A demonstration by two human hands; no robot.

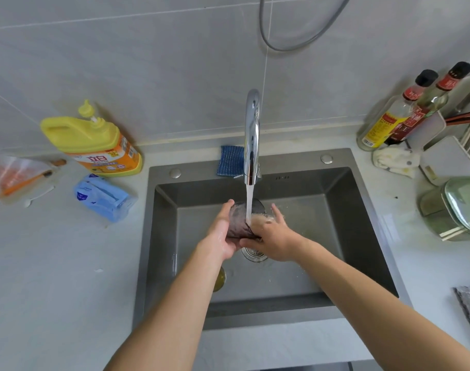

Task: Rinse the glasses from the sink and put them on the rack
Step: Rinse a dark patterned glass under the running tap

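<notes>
Grey wall tiles back a pale bench (54, 263) with one dark sink (349, 223). One smoky glass (238, 223) is held tilted under the tap's (252, 135) single stream, likely so water floods inside. The left grip (223, 236) clasps its base. The right grip (271, 236) wraps the rim, thumb beneath, probably rubbing. A second, amber glass (220, 279) waits on the sink floor, half hidden by the forearm.

A home kitchen: steel sink (362, 210), dish soap bottle (95, 145), sauce bottles (389, 121).
</notes>
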